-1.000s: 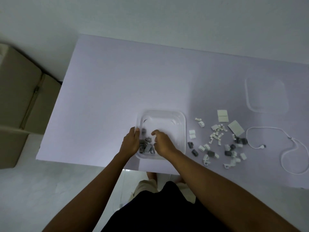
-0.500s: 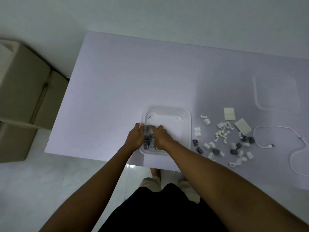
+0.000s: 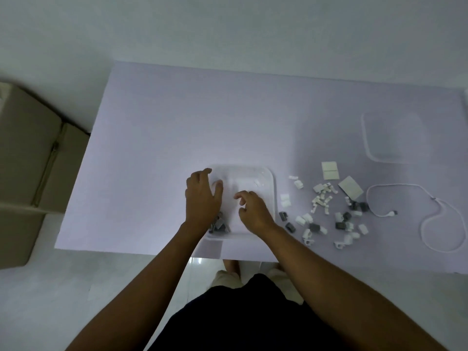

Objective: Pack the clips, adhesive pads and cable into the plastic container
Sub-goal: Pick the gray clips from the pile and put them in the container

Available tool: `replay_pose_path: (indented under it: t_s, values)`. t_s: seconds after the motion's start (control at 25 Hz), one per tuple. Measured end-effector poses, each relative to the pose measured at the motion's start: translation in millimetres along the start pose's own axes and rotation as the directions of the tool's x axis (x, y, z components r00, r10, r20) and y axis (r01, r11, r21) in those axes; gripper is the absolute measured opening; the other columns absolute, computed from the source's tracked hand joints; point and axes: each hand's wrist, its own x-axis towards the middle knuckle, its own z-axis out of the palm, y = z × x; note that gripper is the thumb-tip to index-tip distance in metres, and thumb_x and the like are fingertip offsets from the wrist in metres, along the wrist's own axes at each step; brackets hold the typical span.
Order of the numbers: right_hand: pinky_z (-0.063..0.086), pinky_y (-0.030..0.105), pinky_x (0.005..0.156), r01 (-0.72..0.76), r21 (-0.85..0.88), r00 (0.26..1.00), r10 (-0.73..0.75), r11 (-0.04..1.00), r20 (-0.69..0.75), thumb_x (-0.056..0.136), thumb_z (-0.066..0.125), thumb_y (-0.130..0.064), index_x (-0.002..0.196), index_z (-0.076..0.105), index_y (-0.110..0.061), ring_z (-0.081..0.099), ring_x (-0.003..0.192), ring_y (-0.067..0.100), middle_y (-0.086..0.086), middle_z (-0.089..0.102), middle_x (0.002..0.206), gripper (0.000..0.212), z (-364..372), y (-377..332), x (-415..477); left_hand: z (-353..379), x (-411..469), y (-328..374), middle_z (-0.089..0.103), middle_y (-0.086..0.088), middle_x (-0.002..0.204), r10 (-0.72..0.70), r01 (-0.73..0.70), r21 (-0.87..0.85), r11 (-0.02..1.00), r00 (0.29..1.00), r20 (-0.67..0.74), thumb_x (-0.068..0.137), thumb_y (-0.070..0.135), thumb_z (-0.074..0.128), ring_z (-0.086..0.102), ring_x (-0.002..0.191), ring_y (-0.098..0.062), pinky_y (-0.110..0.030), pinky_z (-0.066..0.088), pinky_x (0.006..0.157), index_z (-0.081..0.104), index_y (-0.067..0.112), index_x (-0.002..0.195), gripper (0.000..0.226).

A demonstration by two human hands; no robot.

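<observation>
Fingers (image 3: 205, 173) of the left hand (image 3: 202, 198) are spreading loosely over the plastic container (image 3: 271, 181), gripping nothing; the right hand (image 3: 254, 211) is hovering half-curled, seemingly empty.
Grey clips (image 3: 218, 227) are lying in its near corner; a nudge risks sliding it off the tabletop (image 3: 177, 122) edge. Loose clips (image 3: 321, 211), adhesive pads (image 3: 329, 170) and cable (image 3: 391, 213) are waiting outside, rightward.

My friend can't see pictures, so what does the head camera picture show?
A person's left hand and right hand reach over a clear plastic container on a pale table, with a few grey clips in its near left corner. To its right lie loose clips, adhesive pads, a white cable and a clear lid.
</observation>
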Motion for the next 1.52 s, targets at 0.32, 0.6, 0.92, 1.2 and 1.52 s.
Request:
replay_pose_path:
  t_s: [0.32, 0.6, 0.92, 1.2, 1.52]
  values:
    - [0.051, 0.027, 0.084, -0.172, 0.057, 0.878, 0.179, 0.983, -0.443, 0.083, 0.061, 0.007, 0.1, 0.065, -0.02, 0.06, 0.092, 0.015, 0.002, 0.062, 0.101, 0.032, -103.6, 125.9, -58.9, 100.7, -36.2, 124.7, 0.055, -0.01, 0.122, 0.473, -0.493, -0.098, 0.865, 0.732, 0.49, 0.094, 0.028, 0.058, 0.057, 0.104, -0.023, -0.029, 0.049, 0.087, 0.057, 0.012, 0.122, 0.032]
    - [0.048, 0.039, 0.095, -0.068, -0.165, 0.986, 0.041, 0.984, -0.161, 0.075, 0.063, 0.008, 0.109, 0.069, -0.015, 0.055, 0.108, 0.027, 0.007, 0.064, 0.111, 0.041, -110.4, 197.6, -70.8, 180.1, -69.0, 121.3, 0.036, -0.014, 0.137, 0.101, -0.485, 0.369, 0.793, 0.703, 0.704, 0.089, 0.025, 0.065, 0.039, 0.122, -0.033, -0.046, 0.05, 0.091, 0.044, 0.016, 0.13, 0.047]
    - [0.051, 0.024, 0.078, -0.059, 0.126, 0.982, 0.08, 0.99, -0.17, 0.084, 0.07, -0.014, 0.096, 0.069, -0.015, 0.061, 0.086, 0.012, -0.001, 0.067, 0.091, 0.013, -128.6, 211.5, -69.0, 201.9, -78.5, 103.4, 0.053, -0.013, 0.107, 0.129, -0.298, 0.209, 0.931, 0.808, 0.574, 0.091, 0.013, 0.058, 0.051, 0.096, -0.029, -0.032, 0.046, 0.078, 0.061, 0.011, 0.097, 0.007]
    - [0.037, 0.029, 0.052, -0.256, 0.946, 0.856, 0.501, 0.197, 0.127, 0.088, 0.037, -0.006, 0.081, 0.065, -0.002, 0.052, 0.059, 0.024, 0.011, 0.057, 0.067, 0.029, -195.6, 237.5, -73.2, 207.4, -77.1, 107.0, 0.059, 0.0, 0.079, -0.031, 0.039, -0.016, 0.999, 0.938, 0.345, 0.086, 0.011, 0.068, 0.054, 0.073, -0.017, -0.023, 0.04, 0.066, 0.061, 0.016, 0.078, 0.012]
    - [0.047, 0.021, 0.079, -0.046, 0.006, 0.99, 0.046, 0.999, -0.135, 0.086, 0.073, -0.018, 0.102, 0.064, -0.02, 0.06, 0.094, 0.013, -0.002, 0.064, 0.105, 0.019, -184.4, 266.3, -77.9, 177.6, -68.2, 128.2, 0.066, -0.017, 0.101, -0.145, 0.803, -0.562, 0.2, 0.592, 0.793, 0.093, -0.003, 0.054, 0.066, 0.095, -0.027, -0.031, 0.059, 0.077, 0.063, 0.004, 0.099, 0.014]
